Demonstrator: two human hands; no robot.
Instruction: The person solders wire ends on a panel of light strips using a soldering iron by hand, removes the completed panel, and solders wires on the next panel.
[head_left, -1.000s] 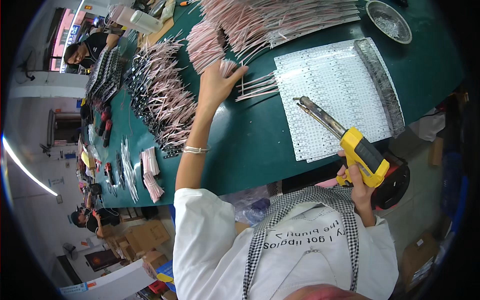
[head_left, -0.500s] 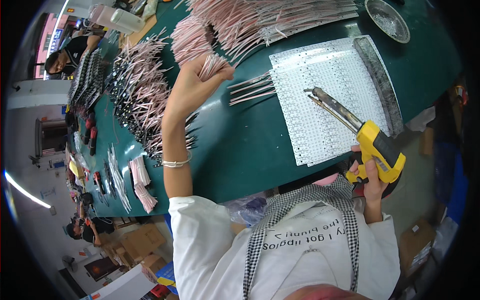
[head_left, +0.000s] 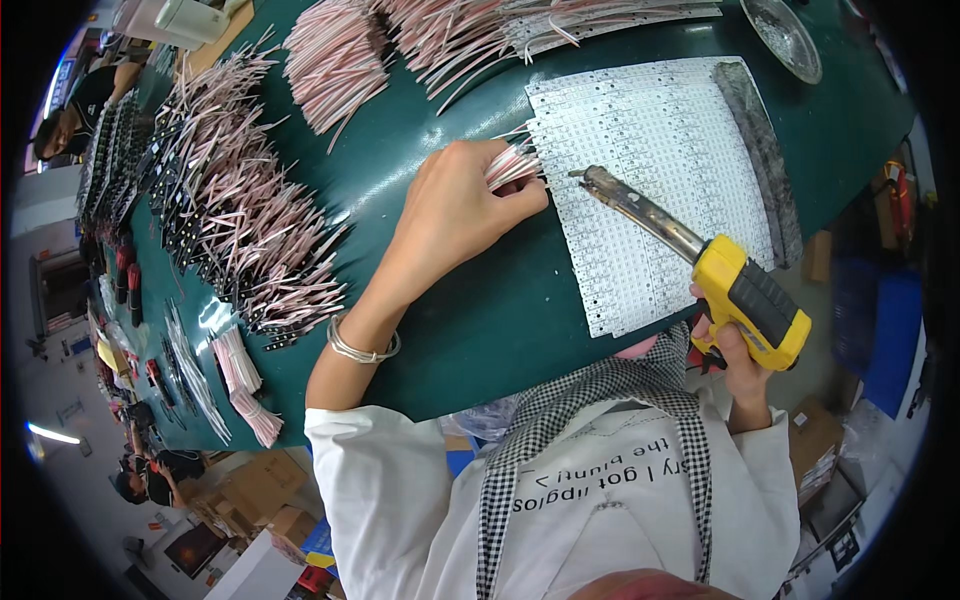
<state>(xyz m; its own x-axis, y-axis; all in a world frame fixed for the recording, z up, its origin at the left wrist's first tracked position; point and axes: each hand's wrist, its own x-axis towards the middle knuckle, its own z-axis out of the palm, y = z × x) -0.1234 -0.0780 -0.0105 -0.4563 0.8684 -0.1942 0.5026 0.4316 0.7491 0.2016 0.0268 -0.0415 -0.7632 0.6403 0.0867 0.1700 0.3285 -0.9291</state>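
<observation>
My left hand (head_left: 465, 205) is closed round a bundle of pink and white wires (head_left: 512, 168), at the left edge of a white circuit board panel (head_left: 640, 150). The panel lies on the green table, covered in rows of small pads. In my right hand (head_left: 738, 350) is a yellow and black soldering gun (head_left: 755, 300), held by its grip. Its metal barrel slants up and left, with the tip above the panel, to the right of the left hand. Several wires at the panel's left edge are mostly hidden behind the left hand.
A dark grey bar (head_left: 765, 170) lies along the panel's right side. At the far right stands a round metal dish (head_left: 785, 40). Heaps of pink and white wires (head_left: 335, 65) lie at the back, with black-ended wires (head_left: 250, 200) to the left. Two people are in the left background.
My left hand has come from the wire pile at the back, right and nearer, to the panel's edge with the wire bundle. The soldering gun has shifted slightly left.
</observation>
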